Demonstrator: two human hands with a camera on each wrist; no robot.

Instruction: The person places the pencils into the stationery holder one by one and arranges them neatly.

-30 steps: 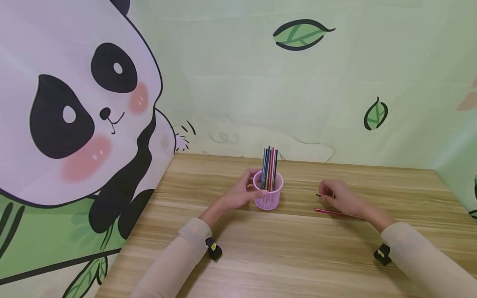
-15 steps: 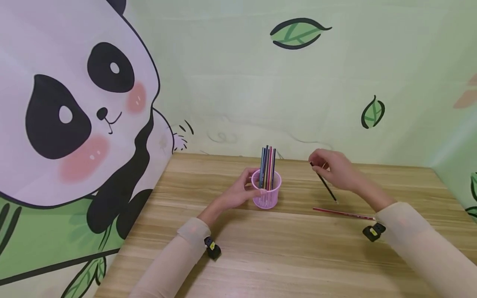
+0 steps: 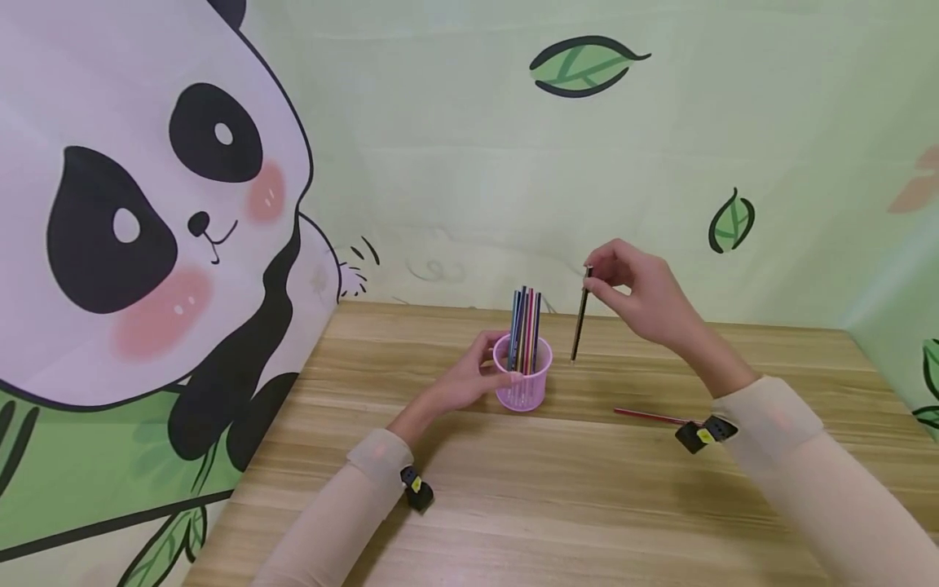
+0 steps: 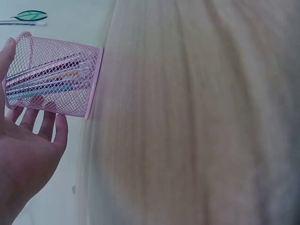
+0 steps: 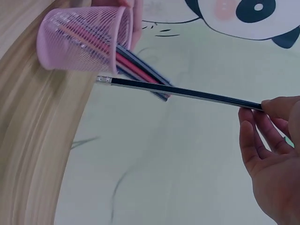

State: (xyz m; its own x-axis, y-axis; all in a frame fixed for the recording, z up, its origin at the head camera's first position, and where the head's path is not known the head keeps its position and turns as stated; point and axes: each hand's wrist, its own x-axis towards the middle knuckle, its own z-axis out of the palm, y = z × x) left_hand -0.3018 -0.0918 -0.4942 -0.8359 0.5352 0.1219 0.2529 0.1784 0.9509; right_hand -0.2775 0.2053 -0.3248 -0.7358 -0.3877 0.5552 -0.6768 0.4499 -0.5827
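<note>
Item 1, my right hand [image 3: 645, 297]: raised above the table, fingertips [image 5: 274, 108] pinching the top end of a dark pencil [image 3: 579, 322]. The pencil hangs nearly upright, slightly tilted, its lower end clear of the tabletop and just to the right of the cup. In the right wrist view the free end shows a metal ferrule, level with the cup's rim but apart from it.

Item 2, my left hand [image 3: 469, 379]: on the table, fingers curled around the left side of a pink mesh pencil cup [image 3: 522, 379]; thumb at the rim, the other fingers behind the wall, as the left wrist view shows.

Item 3, the cup's contents: a bundle of coloured pencils [image 3: 526, 326], standing upright and reaching well above the rim; blue, red and dark shafts can be told apart.

Item 4, a red pencil [image 3: 649, 417]: lying flat on the wooden table [image 3: 557, 505], right of the cup, below my right wrist, untouched.

Item 5, surroundings: pale green wall covering [image 3: 469, 163] with leaf prints behind the table; a large cartoon panda [image 3: 147, 204] on the left panel. Small black devices with yellow labels are strapped at both wrists, over beige sleeves.
</note>
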